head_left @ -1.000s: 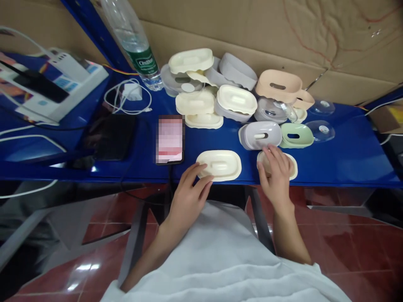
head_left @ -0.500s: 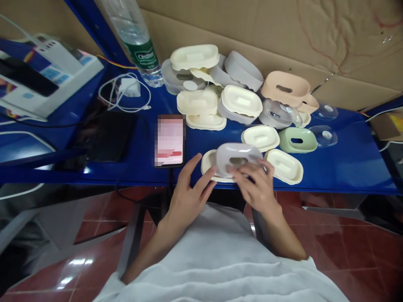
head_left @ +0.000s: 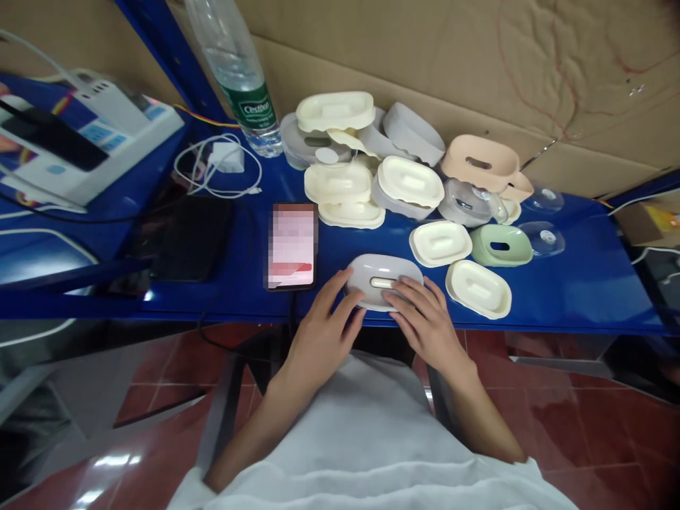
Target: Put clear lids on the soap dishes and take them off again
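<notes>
A grey oval plastic cover (head_left: 383, 267) with a long slot lies at the table's front edge. Through the slot a cream piece (head_left: 381, 282) shows; the rest of it is hidden beneath. My left hand (head_left: 323, 329) grips the cover's left end, thumb at the near side and fingers curled along the rim. On the right end and top, the bent fingers of my right hand (head_left: 431, 319) press down. Two cream oval trays, an upper one (head_left: 440, 244) and a lower one (head_left: 479, 289), lie just to the right, beside a green slotted cover (head_left: 501, 246).
A phone (head_left: 292, 246) lies left of my hands. Behind stand stacked cream pieces (head_left: 338, 183), grey shells (head_left: 413, 134), a peach cover (head_left: 481, 159) and clear lids (head_left: 542, 239). A water bottle (head_left: 249, 106), a charger with cable (head_left: 227, 157) and a power strip (head_left: 143, 134) occupy the left.
The grey cover has come down from a tilted position onto the cream piece and now hides most of it. My left hand has closed in on its left end. The view has shifted slightly.
</notes>
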`<state>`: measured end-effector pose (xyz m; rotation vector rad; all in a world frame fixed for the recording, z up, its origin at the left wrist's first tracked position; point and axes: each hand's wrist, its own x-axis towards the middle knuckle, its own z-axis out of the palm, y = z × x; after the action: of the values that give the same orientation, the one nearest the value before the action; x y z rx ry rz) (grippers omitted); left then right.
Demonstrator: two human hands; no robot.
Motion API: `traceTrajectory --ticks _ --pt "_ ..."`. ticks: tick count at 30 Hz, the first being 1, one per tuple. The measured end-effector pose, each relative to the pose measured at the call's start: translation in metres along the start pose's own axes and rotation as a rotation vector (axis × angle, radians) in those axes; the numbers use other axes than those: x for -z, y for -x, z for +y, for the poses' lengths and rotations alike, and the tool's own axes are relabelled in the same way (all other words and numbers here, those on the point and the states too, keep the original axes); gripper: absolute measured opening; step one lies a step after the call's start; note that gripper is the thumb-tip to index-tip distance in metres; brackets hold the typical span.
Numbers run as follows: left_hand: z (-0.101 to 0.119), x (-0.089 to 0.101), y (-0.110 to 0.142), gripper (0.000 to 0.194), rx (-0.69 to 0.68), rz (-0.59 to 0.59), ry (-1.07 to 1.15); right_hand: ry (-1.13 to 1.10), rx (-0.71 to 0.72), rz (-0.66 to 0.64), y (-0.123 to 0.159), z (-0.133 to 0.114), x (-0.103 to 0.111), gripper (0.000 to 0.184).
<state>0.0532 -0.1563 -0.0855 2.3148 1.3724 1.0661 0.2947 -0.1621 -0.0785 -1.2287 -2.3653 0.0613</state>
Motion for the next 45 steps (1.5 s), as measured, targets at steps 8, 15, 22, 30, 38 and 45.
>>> traceTrajectory --ticks 8,15,22,30,38,45 --pt "0.001 -0.012 0.000 0.036 0.040 -0.037 -0.004 -0.038 0.080 -0.069 -0.041 0.018 0.035 0.039" --pt "0.003 -0.025 -0.004 0.041 -0.012 0.030 -0.099 0.138 0.098 -0.117 -0.200 0.030 0.010 0.044" --pt "0.002 -0.020 0.004 0.047 0.059 0.071 -0.017 0.062 -0.063 -0.186 -0.273 0.030 -0.031 0.025" --pt "-0.002 -0.018 0.003 0.070 0.095 0.096 0.095 -0.646 -0.301 0.039 -0.225 0.044 0.026 0.035" --pt "-0.010 -0.021 0.002 0.092 0.041 0.179 0.206 -1.037 -0.806 0.061 -0.059 0.038 0.051 0.052" --pt "-0.003 0.011 -0.009 0.059 0.045 0.086 0.125 -0.858 -0.723 0.160 -0.041 0.042 0.006 0.059"
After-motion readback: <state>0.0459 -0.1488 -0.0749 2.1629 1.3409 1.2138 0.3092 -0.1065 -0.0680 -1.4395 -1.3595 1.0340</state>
